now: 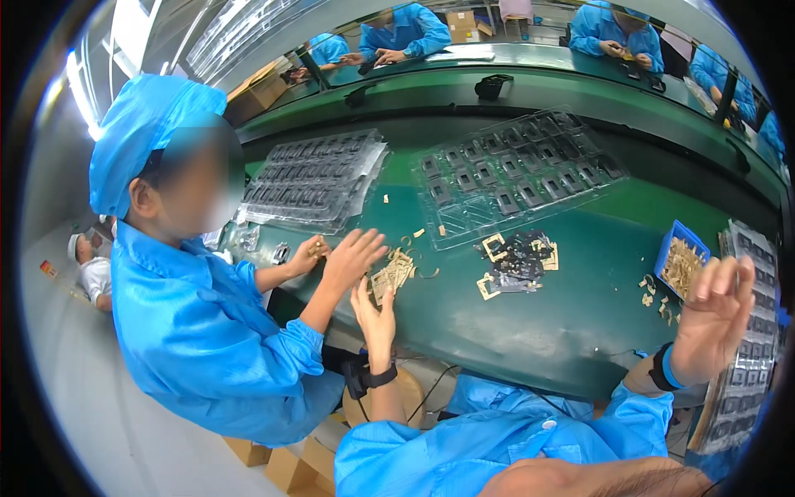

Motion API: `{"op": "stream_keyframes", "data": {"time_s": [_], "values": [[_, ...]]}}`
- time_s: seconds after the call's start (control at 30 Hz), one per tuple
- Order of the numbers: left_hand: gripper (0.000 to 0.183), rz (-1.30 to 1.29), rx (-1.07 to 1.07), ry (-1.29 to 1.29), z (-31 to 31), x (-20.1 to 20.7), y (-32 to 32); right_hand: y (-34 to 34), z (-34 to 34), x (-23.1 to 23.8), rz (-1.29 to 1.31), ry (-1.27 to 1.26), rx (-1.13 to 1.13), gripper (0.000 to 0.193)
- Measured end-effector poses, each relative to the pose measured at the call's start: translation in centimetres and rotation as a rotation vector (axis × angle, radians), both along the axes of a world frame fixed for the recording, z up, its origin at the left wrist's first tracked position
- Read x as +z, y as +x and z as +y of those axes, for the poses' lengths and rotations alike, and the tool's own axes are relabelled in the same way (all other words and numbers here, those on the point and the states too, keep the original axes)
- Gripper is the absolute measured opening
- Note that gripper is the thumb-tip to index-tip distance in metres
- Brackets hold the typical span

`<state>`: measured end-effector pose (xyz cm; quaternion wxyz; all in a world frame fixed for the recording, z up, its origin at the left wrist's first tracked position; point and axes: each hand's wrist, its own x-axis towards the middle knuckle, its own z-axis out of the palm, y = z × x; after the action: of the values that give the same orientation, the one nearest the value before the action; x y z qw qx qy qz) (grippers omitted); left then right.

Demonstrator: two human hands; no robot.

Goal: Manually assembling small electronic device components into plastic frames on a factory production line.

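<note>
My left hand (375, 319) is at the front edge of the green table, its fingers and thumb apart, with nothing visible in it. Just beyond lies a pile of small beige pieces (400, 269). A co-worker's hand (352, 261) reaches in right above my fingertips; I cannot tell whether they touch. My right hand (716, 319) is raised with spread fingers and holds nothing. It is near a blue bin (669, 234) filled with beige strips. Between my hands, farther back, is a heap of black parts (527, 258) with beige frames.
Clear plastic trays (455, 222) of black parts lie across the back of the green table (464, 319). More stacked trays (749, 364) stand at the right edge. A co-worker in blue (199, 331) is close on my left. A cable (431, 389) hangs below the table edge.
</note>
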<state>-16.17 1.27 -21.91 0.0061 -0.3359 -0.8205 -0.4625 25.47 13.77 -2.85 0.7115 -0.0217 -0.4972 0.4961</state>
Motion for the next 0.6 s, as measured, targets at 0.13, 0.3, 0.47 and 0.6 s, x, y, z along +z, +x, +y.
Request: {"op": "stream_keyframes", "data": {"time_s": [0.13,0.3,0.47,0.6], "values": [[0.042,-0.507,-0.311,0.449,-0.4,9.0,4.6,-0.6,0.7,-0.2,-0.153,-0.004,0.056,0.045],[0.08,-1.198,-1.465,1.015,-1.4,21.6,11.5,1.0,1.0,-0.2,-0.102,-0.019,0.021,0.044],[0.073,-1.187,-1.78,0.887,-1.2,27.6,14.1,0.1,0.6,-0.3,-0.145,0.033,0.061,0.046],[0.068,-0.933,-1.892,1.012,-1.9,28.0,12.7,0.0,0.8,-0.4,-0.139,0.012,0.028,0.046]]}}
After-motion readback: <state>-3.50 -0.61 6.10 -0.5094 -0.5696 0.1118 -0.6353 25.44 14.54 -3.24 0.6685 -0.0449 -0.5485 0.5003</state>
